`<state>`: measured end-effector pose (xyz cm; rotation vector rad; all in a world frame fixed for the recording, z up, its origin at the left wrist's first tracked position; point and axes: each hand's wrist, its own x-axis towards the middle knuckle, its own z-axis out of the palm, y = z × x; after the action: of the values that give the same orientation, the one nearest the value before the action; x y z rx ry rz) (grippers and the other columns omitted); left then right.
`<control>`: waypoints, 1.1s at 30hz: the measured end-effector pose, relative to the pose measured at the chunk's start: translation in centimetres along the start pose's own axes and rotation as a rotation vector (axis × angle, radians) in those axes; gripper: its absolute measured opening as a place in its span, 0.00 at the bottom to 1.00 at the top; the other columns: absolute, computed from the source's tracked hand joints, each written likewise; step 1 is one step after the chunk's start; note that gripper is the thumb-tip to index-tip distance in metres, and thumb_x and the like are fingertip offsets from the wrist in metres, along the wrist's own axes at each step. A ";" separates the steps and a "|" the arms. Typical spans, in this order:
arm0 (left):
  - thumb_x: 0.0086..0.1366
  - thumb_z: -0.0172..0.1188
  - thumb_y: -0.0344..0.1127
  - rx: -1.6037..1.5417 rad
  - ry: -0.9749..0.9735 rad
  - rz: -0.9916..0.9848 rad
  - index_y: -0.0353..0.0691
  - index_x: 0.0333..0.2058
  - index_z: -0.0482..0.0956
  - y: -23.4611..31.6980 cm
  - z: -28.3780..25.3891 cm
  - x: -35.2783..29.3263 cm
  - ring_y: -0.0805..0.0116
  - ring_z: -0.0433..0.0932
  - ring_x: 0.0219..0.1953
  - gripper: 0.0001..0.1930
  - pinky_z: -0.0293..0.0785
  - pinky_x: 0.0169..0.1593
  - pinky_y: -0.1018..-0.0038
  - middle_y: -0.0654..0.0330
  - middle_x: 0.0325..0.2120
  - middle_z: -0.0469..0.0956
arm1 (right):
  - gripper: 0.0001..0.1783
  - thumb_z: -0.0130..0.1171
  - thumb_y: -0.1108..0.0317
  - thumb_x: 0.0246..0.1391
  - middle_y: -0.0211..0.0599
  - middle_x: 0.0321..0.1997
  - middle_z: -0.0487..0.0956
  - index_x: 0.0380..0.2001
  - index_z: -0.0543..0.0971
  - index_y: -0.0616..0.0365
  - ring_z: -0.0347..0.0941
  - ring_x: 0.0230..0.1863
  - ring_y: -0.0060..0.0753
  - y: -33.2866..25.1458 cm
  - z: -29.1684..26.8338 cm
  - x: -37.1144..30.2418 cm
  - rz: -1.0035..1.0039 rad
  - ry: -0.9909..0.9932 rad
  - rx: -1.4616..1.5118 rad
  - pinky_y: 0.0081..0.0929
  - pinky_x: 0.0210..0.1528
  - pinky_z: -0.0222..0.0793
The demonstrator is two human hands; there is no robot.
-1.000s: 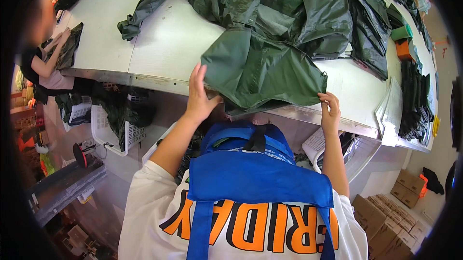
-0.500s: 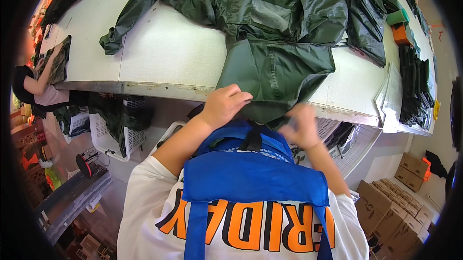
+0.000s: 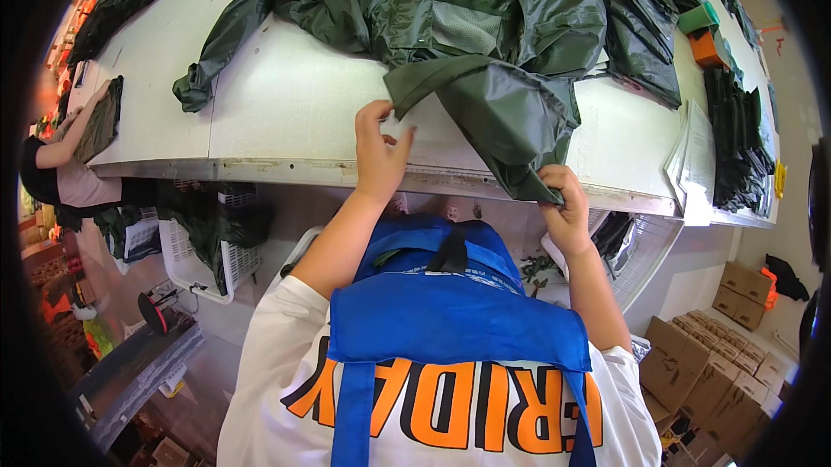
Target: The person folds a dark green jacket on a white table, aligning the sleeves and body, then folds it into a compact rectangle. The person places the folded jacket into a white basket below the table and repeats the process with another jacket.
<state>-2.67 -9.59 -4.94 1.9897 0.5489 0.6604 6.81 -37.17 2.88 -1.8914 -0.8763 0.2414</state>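
Toward the front, the smooth white tabletop [image 3: 286, 121] is leaving loads of room left of the bare left hand [image 3: 381, 145], but the crumpled shiny dark-green jacket [image 3: 398, 12] is hogging the middle and a stack of folded black fabric [image 3: 736, 142] is blocking the right end.

Head camera, left of a side-by-side pair: wide fisheye, upright, unmirrored.
Looks from the wearer's head down and forward: white shirt [image 3: 273, 406] and blue apron [image 3: 459, 315] nearest, toward the lower edge; left hand [image 3: 379, 155] and right hand [image 3: 567, 209] at close range, mid-view; table [image 3: 294, 112] running off the top; co-worker [image 3: 85, 177] at left and cardboard boxes [image 3: 679, 359] at right, farther off; table edge [image 3: 294, 172] bowed, corners black.
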 end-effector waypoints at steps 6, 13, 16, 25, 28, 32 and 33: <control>0.53 0.64 0.24 0.014 -0.149 0.151 0.41 0.50 0.68 2.4 -4.7 3.8 0.66 0.70 0.47 0.25 0.74 0.40 0.74 0.56 0.46 0.69 | 0.14 0.56 0.80 0.33 0.46 0.44 0.74 0.30 0.72 0.61 0.74 0.40 0.49 -1.3 -1.1 0.0 -0.104 -0.126 -0.171 0.33 0.41 0.71; 0.49 0.56 0.18 0.235 -0.162 0.491 0.41 0.35 0.77 5.0 -1.8 5.6 0.53 0.72 0.44 0.14 0.70 0.48 0.65 0.58 0.35 0.75 | 0.15 0.60 0.70 0.33 0.44 0.44 0.72 0.30 0.72 0.55 0.72 0.30 0.50 -1.7 1.2 -0.3 -0.186 -0.435 -0.370 0.40 0.33 0.72; 0.48 0.56 0.17 0.242 -0.389 0.471 0.40 0.29 0.77 4.1 -5.6 6.6 0.53 0.72 0.43 0.11 0.70 0.46 0.64 0.58 0.35 0.76 | 0.16 0.59 0.70 0.35 0.46 0.54 0.70 0.32 0.71 0.57 0.74 0.33 0.52 -1.0 1.2 -1.0 -0.069 -0.449 -0.393 0.40 0.36 0.72; 0.58 0.51 0.22 -0.551 -0.079 -0.781 0.41 0.41 0.77 -5.5 -9.2 -0.6 0.64 0.70 0.49 0.13 0.68 0.52 0.67 0.54 0.50 0.70 | 0.12 0.56 0.63 0.54 0.32 0.36 0.81 0.39 0.80 0.56 0.77 0.35 0.30 5.1 -3.0 5.0 0.711 -0.554 0.249 0.26 0.39 0.73; 0.63 0.54 0.31 -0.999 0.164 -0.938 0.37 0.47 0.73 -2.8 -7.9 0.3 0.67 0.72 0.46 0.14 0.69 0.50 0.69 0.57 0.47 0.72 | 0.13 0.51 0.70 0.54 0.40 0.38 0.81 0.41 0.78 0.59 0.77 0.36 0.36 18.3 -10.6 9.6 0.486 0.174 -0.303 0.30 0.40 0.73; 0.65 0.57 0.39 -0.810 0.121 -0.750 0.34 0.47 0.73 -5.0 -7.1 2.5 0.65 0.75 0.44 0.17 0.71 0.49 0.67 0.56 0.41 0.77 | 0.26 0.46 0.72 0.52 0.47 0.61 0.67 0.57 0.67 0.53 0.65 0.59 0.52 33.4 -18.7 10.3 0.384 0.125 -1.066 0.43 0.60 0.61; 0.64 0.58 0.39 -0.825 0.121 -0.797 0.34 0.46 0.75 -3.8 -7.0 3.5 0.65 0.76 0.42 0.16 0.71 0.49 0.68 0.57 0.40 0.78 | 0.28 0.45 0.72 0.52 0.47 0.63 0.65 0.59 0.65 0.52 0.63 0.60 0.52 35.1 -19.0 9.9 0.391 0.093 -1.153 0.45 0.61 0.59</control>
<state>-4.95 -1.15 -4.60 0.8534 0.8912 0.3928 40.11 -52.45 -15.78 -3.1159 -0.5889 -0.1802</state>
